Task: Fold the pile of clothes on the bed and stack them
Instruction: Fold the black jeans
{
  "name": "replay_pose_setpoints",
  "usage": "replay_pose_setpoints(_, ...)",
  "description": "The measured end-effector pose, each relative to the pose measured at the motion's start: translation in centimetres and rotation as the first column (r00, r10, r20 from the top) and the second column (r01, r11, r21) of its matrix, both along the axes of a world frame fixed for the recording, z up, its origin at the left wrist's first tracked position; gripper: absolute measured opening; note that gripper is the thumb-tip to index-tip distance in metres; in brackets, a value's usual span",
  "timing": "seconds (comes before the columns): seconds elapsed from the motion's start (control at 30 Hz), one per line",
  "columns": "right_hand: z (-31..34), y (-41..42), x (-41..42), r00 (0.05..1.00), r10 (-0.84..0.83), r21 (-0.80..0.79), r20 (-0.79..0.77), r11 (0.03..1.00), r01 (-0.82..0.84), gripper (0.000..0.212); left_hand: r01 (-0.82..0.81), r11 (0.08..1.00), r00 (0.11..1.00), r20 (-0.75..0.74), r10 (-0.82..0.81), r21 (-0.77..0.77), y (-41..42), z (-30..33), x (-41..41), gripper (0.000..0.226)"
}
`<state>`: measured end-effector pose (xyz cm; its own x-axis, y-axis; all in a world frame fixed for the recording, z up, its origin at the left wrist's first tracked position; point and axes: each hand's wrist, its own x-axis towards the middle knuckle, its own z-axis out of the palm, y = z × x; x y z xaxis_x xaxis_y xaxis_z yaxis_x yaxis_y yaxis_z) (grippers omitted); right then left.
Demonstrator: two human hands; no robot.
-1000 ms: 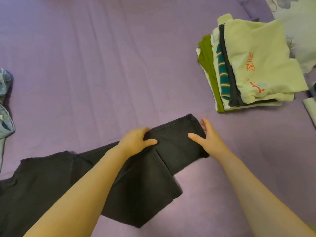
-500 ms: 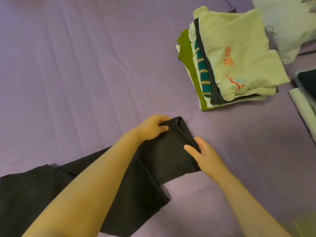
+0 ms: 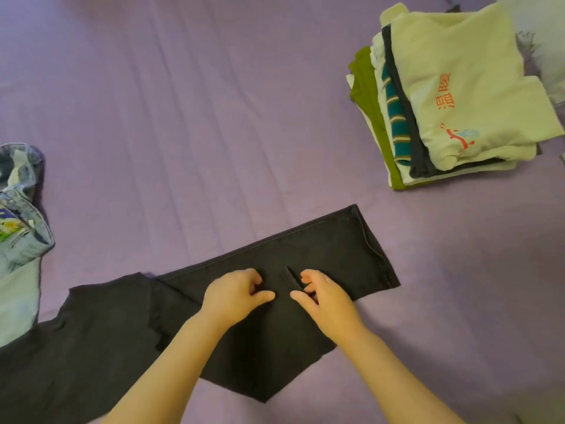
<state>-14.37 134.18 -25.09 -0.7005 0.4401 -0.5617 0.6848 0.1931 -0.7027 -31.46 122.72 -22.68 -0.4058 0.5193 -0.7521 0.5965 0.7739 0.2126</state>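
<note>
black trousers (image 3: 321,255) lie flat on the purple bed sheet (image 3: 183,102), long axis running from lower left to upper right, hem end pointing up-right toward the folded stack (image 3: 458,96). waist end trails off toward the lower left edge. left hand (image 3: 235,293) and right hand (image 3: 324,296) sit side by side near the middle of the leg section, fingers curled down onto the cloth, thumbs pointing at each other; they look to be pinching a small ridge of fabric, cannot tell how firm. both hands about equally near the fold point; right hand is nearer the hem and the stack. judgement: fold in progress, next fold likely brings 1 end over along that long axis. stack lies well apart, up-right of the hem. blue jeans (image 3: 21,228) wait at the left edge, unfolded.
</note>
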Motion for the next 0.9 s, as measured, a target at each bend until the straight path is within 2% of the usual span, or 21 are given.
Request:
replay_pose_setpoints(0.07, -0.6, -1.8, -1.2, 0.997, -0.065, -0.031, 0.028, 0.997, 0.066, 0.059, 0.073, 0.997, 0.997, -0.003, -0.073, -0.037, -1.8, -0.1, 0.8, 0.035)
replay_pose_setpoints(0.13, -0.5, -2.1, -1.7, 0.990, -0.127, -0.075, 0.063, 0.989, 0.131, 0.058, 0.039, 0.999, 0.997, 0.060, -0.039, 0.006, -2.3, 0.4, 1.0, 0.020)
replay_pose_setpoints(0.2, -0.1, -1.1, -1.4, 0.982, -0.184, -0.137, 0.039, 0.973, 0.187, 0.035, -0.035, 0.996, 0.988, 0.153, 0.022, 0.085, -1.3, 1.4, 1.1, 0.013)
replay_pose_setpoints(0.23, 0.4, 0.0, -1.1, 0.972, -0.235, -0.124, 0.002, 0.964, 0.233, 0.022, -0.050, 0.991, 0.988, 0.154, 0.029, 0.128, -0.2, 2.0, 1.0, 0.012)
replay_pose_setpoints(0.3, 1.4, 3.5, -0.6, 0.939, -0.333, 0.002, -0.083, 0.942, 0.335, 0.013, -0.018, 0.975, 0.997, 0.072, 0.002, 0.223, 3.3, 2.7, 0.8, 0.019)
replay_pose_setpoints(0.37, 1.8, 7.6, -0.4, 0.926, -0.367, 0.188, -0.089, 0.906, 0.378, 0.018, 0.021, 0.959, 1.000, 0.005, -0.023, 0.283, 7.4, 2.8, 0.6, 0.031)
replay_pose_setpoints(0.43, 1.9, 11.3, -0.6, 0.928, -0.372, 0.280, -0.033, 0.888, 0.365, 0.024, 0.076, 0.969, 0.995, -0.078, -0.059, 0.236, 10.4, 2.3, 0.2, 0.035)
replay_pose_setpoints(0.53, 1.4, 13.4, -0.7, 0.960, -0.273, 0.223, 0.067, 0.942, 0.252, 0.032, 0.189, 0.982, 0.954, -0.239, -0.180, 0.018, 11.0, 1.0, -1.1, 0.027)
replay_pose_setpoints(0.63, 0.5, 12.7, 0.0, 0.966, -0.205, 0.260, 0.158, 0.952, 0.160, 0.034, 0.190, 0.981, 0.946, -0.259, -0.196, -0.048, 9.5, -0.1, -1.8, 0.027)
replay_pose_setpoints(0.7, -0.1, 12.1, 0.8, 0.952, -0.208, 0.321, 0.226, 0.938, 0.128, 0.032, 0.176, 0.984, 0.935, -0.315, -0.161, 0.020, 8.7, -0.8, -1.7, 0.027)
replay_pose_setpoints(0.8, -0.6, 11.6, 1.8, 0.940, -0.274, 0.372, 0.203, 0.910, 0.185, 0.029, 0.119, 0.956, 0.881, -0.472, 0.023, 0.269, 6.9, -1.4, 0.2, 0.028)
replay_pose_setpoints(0.87, -0.6, 11.1, 2.2, 0.941, -0.302, 0.364, 0.154, 0.902, 0.230, 0.028, 0.039, 0.917, 0.884, -0.442, 0.154, 0.397, 4.7, -1.5, 2.4, 0.025)
replay_pose_setpoints(0.9, -0.5, 10.8, 2.4, 0.941, -0.308, 0.351, 0.137, 0.904, 0.245, 0.028, -0.008, 0.912, 0.901, -0.392, 0.184, 0.411, 3.3, -1.6, 3.7, 0.022)
